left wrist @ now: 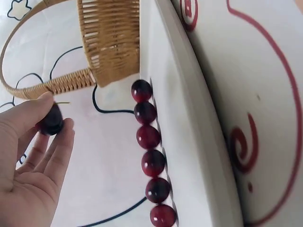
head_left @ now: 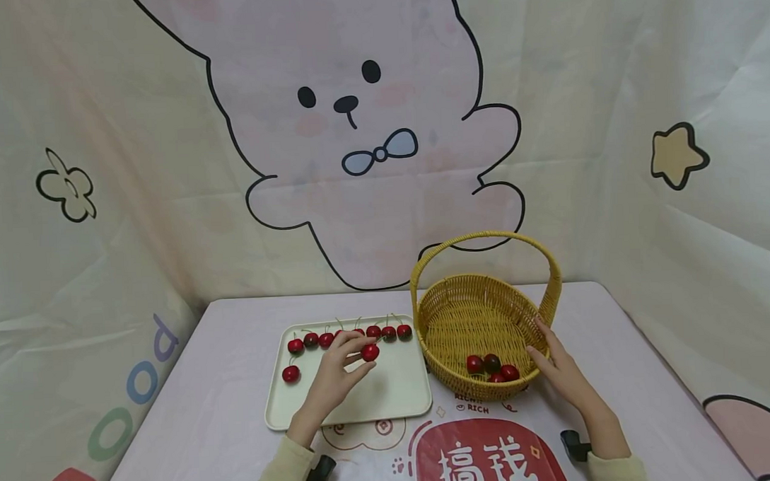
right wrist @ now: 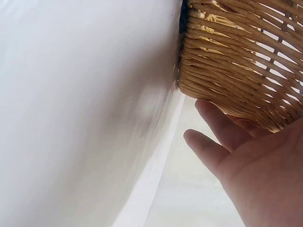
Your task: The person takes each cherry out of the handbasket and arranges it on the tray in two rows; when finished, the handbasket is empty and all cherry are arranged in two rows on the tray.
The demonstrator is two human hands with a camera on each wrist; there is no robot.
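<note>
My left hand (head_left: pixel 335 378) pinches a red cherry (head_left: pixel 370 352) between thumb and fingers, above the tray's right half. In the left wrist view this cherry (left wrist: pixel 51 119) looks dark, with a thin stem. Below the hand lies a pale rectangular tray (head_left: pixel 391 403), with cherries (head_left: pixel 310 340) in a row along its back edge and one cherry (head_left: pixel 290 374) nearer the front left. My right hand (head_left: pixel 564 372) holds the right rim of a yellow wicker basket (head_left: pixel 454 323), thumb over the rim. Several cherries (head_left: pixel 492 363) lie inside at the front.
The basket's tall arched handle (head_left: pixel 487 235) rises above it, beside the tray's right edge. A white table cover (head_left: pixel 206 402) with red printing lies underneath. Behind the table hangs a cloth backdrop (head_left: pixel 384 219) with a cartoon animal, and cloth walls stand at both sides.
</note>
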